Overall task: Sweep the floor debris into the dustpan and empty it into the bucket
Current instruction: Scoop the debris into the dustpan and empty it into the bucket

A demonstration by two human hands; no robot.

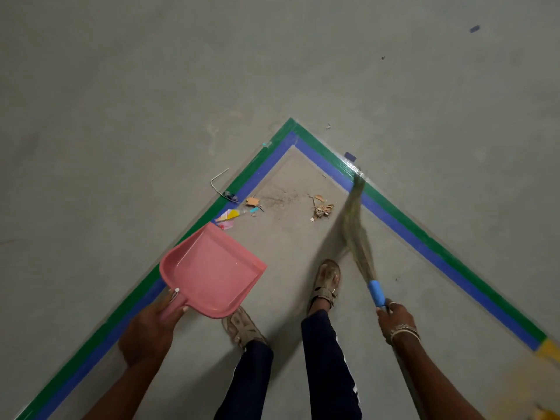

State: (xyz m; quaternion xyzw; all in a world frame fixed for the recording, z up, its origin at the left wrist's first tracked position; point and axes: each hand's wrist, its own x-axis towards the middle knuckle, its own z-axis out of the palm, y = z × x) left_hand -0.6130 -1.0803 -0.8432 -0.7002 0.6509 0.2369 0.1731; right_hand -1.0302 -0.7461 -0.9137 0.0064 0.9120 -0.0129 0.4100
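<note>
My left hand (151,325) grips the handle of a pink dustpan (212,271), held above the floor at lower left, its mouth toward the debris. My right hand (394,319) is closed on the blue grip of a grass broom (356,225), whose bristles stretch up to the tape line at right. Debris lies inside the taped corner: coloured paper scraps (230,215), an orange piece (252,202), a streak of dust (278,201) and a crumpled brown clump (322,209). The bucket is not in view.
Green and blue tape (291,131) forms a pointed corner on the grey concrete floor. A bent wire (216,183) lies just outside the left tape line. My two sandalled feet (327,283) stand behind the debris. A yellow patch (548,350) sits at the right edge.
</note>
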